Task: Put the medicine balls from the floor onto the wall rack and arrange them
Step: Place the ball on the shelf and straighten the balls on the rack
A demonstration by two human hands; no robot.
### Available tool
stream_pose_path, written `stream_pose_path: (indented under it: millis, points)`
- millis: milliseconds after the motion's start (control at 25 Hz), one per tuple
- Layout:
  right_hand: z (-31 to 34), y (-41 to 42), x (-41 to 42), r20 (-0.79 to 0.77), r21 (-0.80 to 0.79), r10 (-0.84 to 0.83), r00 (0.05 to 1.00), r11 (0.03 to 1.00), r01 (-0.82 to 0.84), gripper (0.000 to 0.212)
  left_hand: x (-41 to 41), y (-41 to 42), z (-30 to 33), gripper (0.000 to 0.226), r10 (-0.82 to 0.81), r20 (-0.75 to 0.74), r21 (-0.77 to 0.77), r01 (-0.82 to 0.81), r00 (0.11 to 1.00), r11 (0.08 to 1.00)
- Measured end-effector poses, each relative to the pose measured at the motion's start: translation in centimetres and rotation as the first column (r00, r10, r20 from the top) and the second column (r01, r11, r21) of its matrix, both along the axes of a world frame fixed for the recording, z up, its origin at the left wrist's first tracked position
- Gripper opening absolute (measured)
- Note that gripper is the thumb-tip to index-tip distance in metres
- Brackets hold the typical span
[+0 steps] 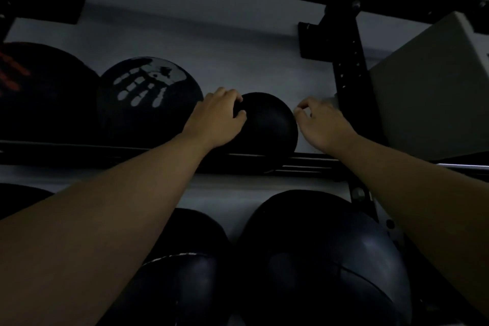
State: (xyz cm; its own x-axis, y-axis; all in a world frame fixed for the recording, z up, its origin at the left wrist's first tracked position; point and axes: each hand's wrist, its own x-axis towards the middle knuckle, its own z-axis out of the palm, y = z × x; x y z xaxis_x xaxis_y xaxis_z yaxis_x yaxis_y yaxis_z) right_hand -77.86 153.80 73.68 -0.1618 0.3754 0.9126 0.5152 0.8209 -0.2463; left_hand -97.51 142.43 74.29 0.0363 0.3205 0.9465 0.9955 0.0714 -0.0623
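A small plain black medicine ball (267, 124) rests on the upper rail of the black wall rack (105, 156). My left hand (218, 116) lies on the ball's left side with its fingers curled over the top. At the ball's right edge my right hand (321, 124) has loosely bent fingers, and I cannot tell whether it touches the ball. To the left on the same rail sit a black ball with a white handprint (148, 98) and a black ball with red marks (39, 92). Two large dark balls (322, 259) (185, 272) fill the lower rail.
A black perforated rack upright (349, 69) stands just right of the small ball. A grey box (434, 92) sits on the rack beyond it. The pale wall (211, 34) is behind the rack. The scene is dim.
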Motion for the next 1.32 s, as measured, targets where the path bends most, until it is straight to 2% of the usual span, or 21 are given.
stream_pose_path:
  millis: [120, 280, 360, 480, 640, 760, 920, 1000, 1240, 1320]
  points:
    - [1.8, 2.7, -1.0, -0.017, -0.007, 0.091, 0.996, 0.996, -0.091, 0.045, 0.6, 3.3, 1.3, 0.043, -0.025, 0.017, 0.008, 0.025, 1.000, 1.000]
    - [3.7, 5.9, -2.5, -0.174, -0.077, 0.289, 0.941, 0.949, -0.306, 0.051, 2.2, 7.1, 2.8, 0.048, -0.032, 0.017, 0.009, 0.032, 0.999, 0.999]
    - [4.5, 7.9, -3.2, -0.214, -0.181, 0.333, 0.918, 0.910, -0.372, 0.063, 3.0, 8.8, 3.8, 0.051, -0.005, 0.038, 0.001, 0.005, 0.999, 1.000]
    - [5.1, 9.6, -5.1, -0.263, -0.338, 0.459, 0.849, 0.780, -0.526, 0.078, 3.2, 10.7, 4.6, 0.050, 0.029, 0.041, 0.010, -0.029, 0.999, 1.000]
    - [5.9, 11.1, -8.3, -0.380, -0.359, 0.494, 0.782, 0.701, -0.617, 0.105, 2.1, 11.4, 4.0, 0.045, 0.056, -0.044, 0.105, -0.051, 0.997, 0.993]
    - [7.1, 11.2, -9.9, -0.363, -0.295, 0.508, 0.781, 0.732, -0.613, 0.101, 1.1, 11.5, 3.9, 0.043, 0.073, -0.036, 0.184, -0.066, 0.997, 0.981]
    - [8.9, 10.5, -11.4, -0.273, -0.226, 0.542, 0.795, 0.767, -0.601, 0.104, 0.3, 11.7, 2.9, 0.042, 0.074, 0.079, 0.321, -0.096, 0.994, 0.942]
    - [9.9, 10.7, -12.5, -0.254, -0.187, 0.541, 0.801, 0.786, -0.590, 0.095, -0.1, 11.7, 2.4, 0.043, 0.065, 0.111, 0.374, -0.102, 0.992, 0.922]
    - [11.0, 11.5, -12.7, -0.240, -0.163, 0.551, 0.799, 0.789, -0.593, 0.085, 0.4, 12.6, 2.3, 0.047, 0.136, 0.148, 0.387, -0.184, 0.980, 0.904]
    - [10.2, 11.5, -12.5, -0.213, -0.133, 0.557, 0.802, 0.797, -0.589, 0.089, 0.5, 12.8, 2.1, 0.047, 0.164, 0.142, 0.419, -0.209, 0.976, 0.884]
